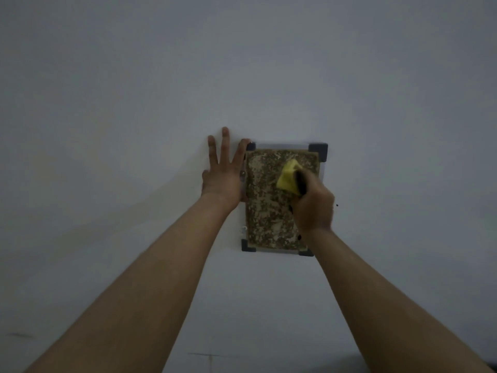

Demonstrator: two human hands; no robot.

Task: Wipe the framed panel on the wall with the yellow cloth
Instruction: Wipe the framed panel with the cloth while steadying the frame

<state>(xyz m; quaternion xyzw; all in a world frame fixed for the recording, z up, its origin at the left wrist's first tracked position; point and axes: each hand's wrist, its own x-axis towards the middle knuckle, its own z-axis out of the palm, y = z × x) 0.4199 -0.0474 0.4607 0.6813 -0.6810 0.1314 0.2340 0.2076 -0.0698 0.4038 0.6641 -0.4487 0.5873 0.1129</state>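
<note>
A framed panel (265,211) hangs on the wall, its face speckled brown and tan, with a pale frame and dark grey corner pieces. My right hand (313,208) is closed on a bunched yellow cloth (289,177), which presses against the upper right part of the panel. My left hand (223,173) lies flat with fingers spread on the wall, touching the panel's left edge near its top corner. The right hand and forearm hide part of the panel's lower right side.
A plain pale wall (242,63) fills almost the whole view. Small fittings (243,228) sit on the frame's left edge. A tiny dark spot (337,205) marks the wall to the right of the panel. The light is dim.
</note>
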